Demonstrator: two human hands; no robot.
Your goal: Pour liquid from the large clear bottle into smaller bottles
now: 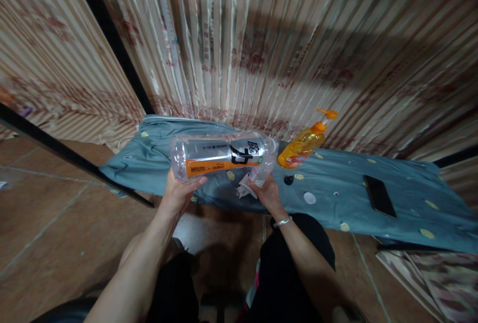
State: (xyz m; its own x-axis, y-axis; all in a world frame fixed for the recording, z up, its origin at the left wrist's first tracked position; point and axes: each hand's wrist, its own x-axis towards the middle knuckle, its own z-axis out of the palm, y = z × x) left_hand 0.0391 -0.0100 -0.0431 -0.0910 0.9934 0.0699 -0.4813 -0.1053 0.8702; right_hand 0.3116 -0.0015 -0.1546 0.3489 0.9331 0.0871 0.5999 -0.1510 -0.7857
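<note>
My left hand (178, 191) is closed around the base end of a large clear plastic bottle (209, 154) with a silver, orange and black label. The bottle lies sideways in the air, its uncapped-looking neck pointing right. My right hand (269, 194) is wrapped round a smaller clear plastic bottle (264, 169) just below that neck; the large bottle partly hides it, and I cannot tell whether the two mouths touch. Beside my right fingers is a crumpled white tissue or cloth (244, 187). Behind and to the right, an orange pump bottle (300, 148) of yellow liquid stands.
A blue-green cloth (403, 173) with pineapple prints covers the long narrow surface. On it lie a black cap (289, 180), a white round lid (309, 197) and a dark phone (379, 196). Black frame poles (112, 34) and a striped curtain (239, 64) border the far side.
</note>
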